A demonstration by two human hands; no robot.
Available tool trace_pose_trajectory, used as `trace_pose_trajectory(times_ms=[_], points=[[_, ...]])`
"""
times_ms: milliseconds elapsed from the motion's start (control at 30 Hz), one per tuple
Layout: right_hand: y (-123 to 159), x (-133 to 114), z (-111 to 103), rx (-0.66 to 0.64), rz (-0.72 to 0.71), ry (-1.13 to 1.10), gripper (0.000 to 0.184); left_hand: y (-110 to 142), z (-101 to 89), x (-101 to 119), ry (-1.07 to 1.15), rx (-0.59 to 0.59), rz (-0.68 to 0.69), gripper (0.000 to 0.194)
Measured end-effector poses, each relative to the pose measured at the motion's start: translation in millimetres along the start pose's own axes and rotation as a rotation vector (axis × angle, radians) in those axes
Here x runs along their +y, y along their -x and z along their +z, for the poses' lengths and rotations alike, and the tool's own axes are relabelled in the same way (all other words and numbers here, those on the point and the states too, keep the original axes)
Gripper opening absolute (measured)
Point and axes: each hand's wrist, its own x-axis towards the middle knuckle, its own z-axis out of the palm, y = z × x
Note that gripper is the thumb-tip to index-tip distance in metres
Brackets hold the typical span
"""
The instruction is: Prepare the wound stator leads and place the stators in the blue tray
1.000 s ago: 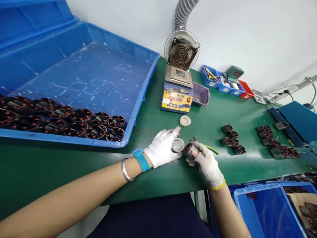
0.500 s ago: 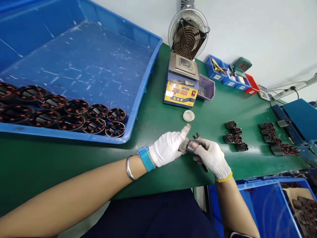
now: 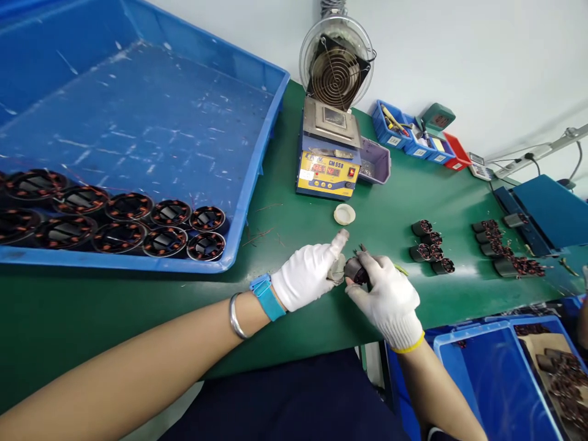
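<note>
My right hand (image 3: 383, 297), in a white glove, is closed around a motor stator (image 3: 353, 269), a short dark-grey cylinder with windings at its end. Dark jaw tips of a hand tool (image 3: 361, 248) poke out above those fingers, and a green handle (image 3: 401, 270) shows behind the hand; the rest of it is hidden. Just left of the stator is my left hand (image 3: 307, 275), gloved, with thumb raised apart from the bent, grey-tipped fingers. Nothing shows in its grasp. Both hands are over the green bench (image 3: 294, 331).
A blue tray (image 3: 239, 226) at left holds rows of larger stators. Behind my hands are a small round dish (image 3: 344, 214) and a yellow-fronted solder pot (image 3: 327, 174). Several small stators (image 3: 432, 248) stand at right, with more (image 3: 496, 239) beyond. Blue bins (image 3: 478, 355) sit below the right edge.
My right hand has turned the stator, so its wound end now faces down toward me, and its fingers lie over the top. My left fingertips have parted from it. The view has shifted slightly.
</note>
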Motion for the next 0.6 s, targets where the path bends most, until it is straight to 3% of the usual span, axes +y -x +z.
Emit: trace_pose_trajectory(times_ms=[167,333,433,500,600], points=[[2.9,1.7,5.2,0.016,-0.076,0.092,0.050,1.1,2.4,-0.9,-0.049,0.004,-0.011,0.076],[-13.8,11.5,-19.8,0.129,-0.022,0.053,0.050,-5.8,-8.2,3.1,-0.116,-0.065,-0.047,0.075],[-63.4,14.7,-49.9,0.272,0.041,0.032,0.050,-8.9,-13.5,4.1,-0.043,-0.076,-0.089,0.082],[-114.0,12.3,-72.8,0.334,0.069,0.022,0.050,-9.8,-14.4,2.5,0.011,-0.052,-0.141,0.083],[-197.0,-0.9,-102.5,0.368,-0.001,-0.005,0.052,-10.5,-13.3,-3.6,0.036,-0.013,-0.220,0.070]])
